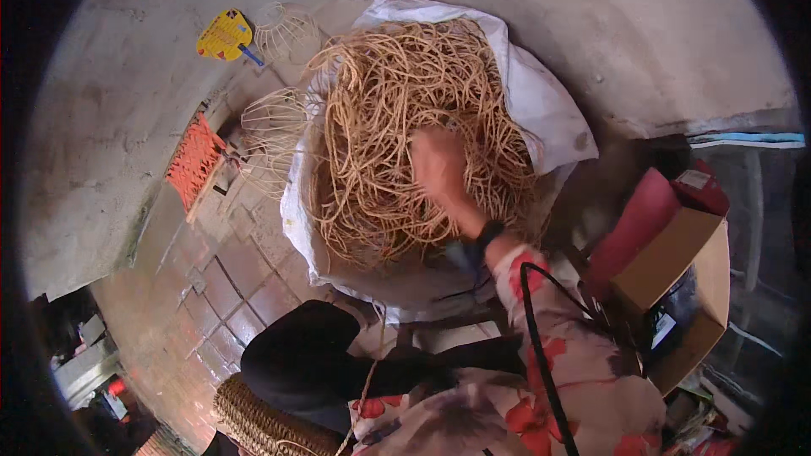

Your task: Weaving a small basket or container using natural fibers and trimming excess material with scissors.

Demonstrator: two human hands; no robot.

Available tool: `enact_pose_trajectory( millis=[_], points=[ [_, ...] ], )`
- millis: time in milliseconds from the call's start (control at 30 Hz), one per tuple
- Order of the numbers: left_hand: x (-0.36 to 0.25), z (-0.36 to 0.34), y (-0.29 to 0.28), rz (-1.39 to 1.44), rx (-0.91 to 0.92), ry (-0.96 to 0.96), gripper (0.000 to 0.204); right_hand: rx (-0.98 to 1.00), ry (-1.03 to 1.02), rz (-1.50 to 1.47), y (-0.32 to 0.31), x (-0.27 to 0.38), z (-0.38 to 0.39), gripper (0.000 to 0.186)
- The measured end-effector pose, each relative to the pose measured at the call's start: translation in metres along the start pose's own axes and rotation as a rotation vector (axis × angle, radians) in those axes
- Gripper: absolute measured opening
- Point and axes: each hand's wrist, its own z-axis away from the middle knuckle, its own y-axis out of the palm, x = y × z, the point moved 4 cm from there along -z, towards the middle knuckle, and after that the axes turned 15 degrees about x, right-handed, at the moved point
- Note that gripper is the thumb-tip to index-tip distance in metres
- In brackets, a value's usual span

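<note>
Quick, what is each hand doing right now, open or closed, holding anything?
Right hand: reaching into the tan cane strands in the white sack, blurred; grip cannot be told.
Left hand: not in view.

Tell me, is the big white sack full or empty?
Full. The white sack is heaped to its open rim with tan rattan strands, and the right hand reaches in.

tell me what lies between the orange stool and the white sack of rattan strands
In the head view, two bare wire frames lie between the orange stool and the white sack.
</note>
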Motion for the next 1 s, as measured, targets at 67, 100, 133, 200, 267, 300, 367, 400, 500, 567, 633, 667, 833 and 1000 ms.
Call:
enact_pose_trajectory(
  millis=[67,100,133,200,267,300,367,400,500,567,633,667,833,1000],
  points=[
    [0.000,0.000,0.000,0.005,0.002,-0.003,0.094,-0.338,-0.050,-0.254,-0.018,-0.057,-0.035,0.007],
    [0.001,-0.001,-0.001,0.006,-0.001,-0.006,0.095,-0.381,0.005,-0.282,-0.012,-0.082,-0.054,0.011],
    [0.001,0.000,-0.002,0.008,-0.006,-0.008,0.095,-0.385,-0.003,-0.285,-0.003,-0.102,-0.069,0.011],
    [0.002,0.001,-0.004,0.007,-0.009,-0.015,0.096,-0.198,0.149,-0.727,0.037,-0.145,-0.091,0.021],
    [0.004,0.002,-0.007,0.010,-0.009,-0.027,0.097,-0.129,0.197,-0.879,0.084,-0.158,-0.093,0.022],
    [0.005,0.005,-0.008,0.009,-0.011,-0.032,0.097,-0.074,0.311,-0.973,0.106,-0.167,-0.089,0.023],
    [0.006,0.010,-0.012,0.010,-0.013,-0.045,0.098,0.010,0.370,-0.921,0.143,-0.173,-0.075,0.025],
    [0.007,0.014,-0.015,0.011,-0.019,-0.053,0.098,0.095,0.471,-0.814,0.162,-0.173,-0.061,0.025],
    [0.010,0.028,-0.022,0.027,-0.039,-0.079,0.099,0.341,0.731,-0.447,0.195,-0.170,-0.036,0.028],
    [0.011,0.034,-0.025,0.055,-0.050,-0.078,0.100,0.570,0.717,-0.139,0.197,-0.156,-0.034,0.042],
    [0.010,0.038,-0.028,0.115,-0.063,-0.058,0.101,0.602,0.760,-0.250,0.175,-0.146,-0.036,0.048],
    [0.009,0.039,-0.029,0.153,-0.077,-0.051,0.101,0.618,0.737,-0.225,0.158,-0.137,-0.036,0.051],
    [-0.017,0.052,-0.037,-0.044,0.009,-0.370,0.094,0.499,0.998,-0.522,0.076,-0.100,0.008,0.062],
    [-0.047,0.074,-0.046,-0.208,0.115,-0.428,0.059,0.112,0.453,-0.513,0.028,-0.058,0.016,0.038]
  ],
)
